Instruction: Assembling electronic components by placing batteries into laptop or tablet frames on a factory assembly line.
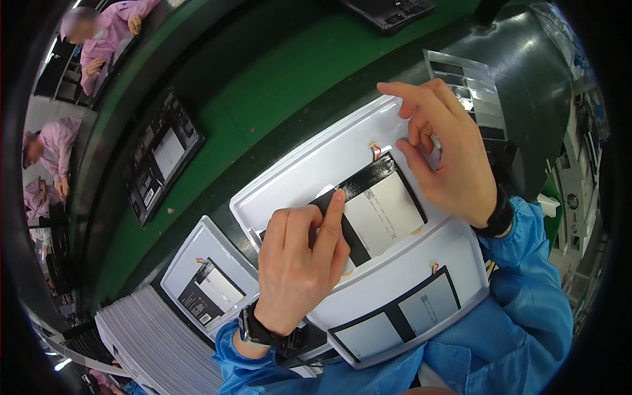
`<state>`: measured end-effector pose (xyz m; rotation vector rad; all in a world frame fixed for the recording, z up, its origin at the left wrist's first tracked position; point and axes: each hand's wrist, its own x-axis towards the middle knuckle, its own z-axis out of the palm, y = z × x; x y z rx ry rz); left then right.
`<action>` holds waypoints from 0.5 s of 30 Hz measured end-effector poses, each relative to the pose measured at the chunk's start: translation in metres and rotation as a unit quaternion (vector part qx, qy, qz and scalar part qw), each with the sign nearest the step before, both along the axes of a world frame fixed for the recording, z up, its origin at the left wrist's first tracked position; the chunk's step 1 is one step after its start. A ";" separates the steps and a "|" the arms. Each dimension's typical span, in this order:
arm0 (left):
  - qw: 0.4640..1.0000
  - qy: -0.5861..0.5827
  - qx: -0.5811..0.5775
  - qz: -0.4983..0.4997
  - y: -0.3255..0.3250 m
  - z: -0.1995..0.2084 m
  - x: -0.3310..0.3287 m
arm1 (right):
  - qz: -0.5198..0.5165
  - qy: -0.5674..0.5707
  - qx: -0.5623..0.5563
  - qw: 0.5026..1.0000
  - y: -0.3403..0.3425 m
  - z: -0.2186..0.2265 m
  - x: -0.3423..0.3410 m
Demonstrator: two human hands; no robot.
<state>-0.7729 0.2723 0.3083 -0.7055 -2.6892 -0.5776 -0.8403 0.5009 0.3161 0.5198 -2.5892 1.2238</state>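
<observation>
A flat battery pack (380,214) with black borders, pale labelled cells and a small red-and-white wire connector lies in a white plastic tray (296,181). My left hand (296,257) is closed and rests over the pack's left part, with its index fingertip on the black strip; the pack's left end is hidden beneath it. Raised above the tray's right side, my right hand (451,158) has its thumb and index finger apart, its other fingers bent, and nothing visible between them. Nearer to me, a second battery pack (426,304) lies in another white tray (471,247).
A smaller tray (178,263) with a battery stands left, beside stacked grey-white trays (141,336). An opened laptop chassis (164,158) lies on the green conveyor belt (243,99). Clear sheet with strips (471,85) lies back right. Co-workers in pink (112,39) sit far left.
</observation>
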 end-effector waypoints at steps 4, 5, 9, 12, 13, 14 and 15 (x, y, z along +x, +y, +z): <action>1.000 0.018 0.001 -0.023 -0.001 -0.004 -0.003 | 0.114 0.047 0.071 0.990 0.008 0.014 0.005; 1.000 0.019 0.001 -0.025 -0.001 -0.003 -0.004 | 0.214 0.091 0.104 0.967 0.009 0.015 0.006; 1.000 0.012 0.003 -0.021 0.003 0.000 -0.006 | 0.202 0.046 0.274 0.939 0.024 0.012 0.018; 1.000 0.005 0.001 -0.011 0.006 0.008 -0.001 | 0.177 0.070 0.337 0.922 0.047 0.030 0.025; 1.000 -0.004 -0.001 0.000 0.007 0.011 0.002 | 0.178 0.086 0.274 0.941 0.057 0.028 0.027; 1.000 0.000 -0.003 -0.008 0.007 0.010 0.002 | 0.168 0.088 0.274 0.943 0.067 0.025 0.033; 1.000 -0.001 0.002 -0.007 0.007 0.009 0.001 | 0.088 0.069 0.170 0.979 0.077 0.023 0.040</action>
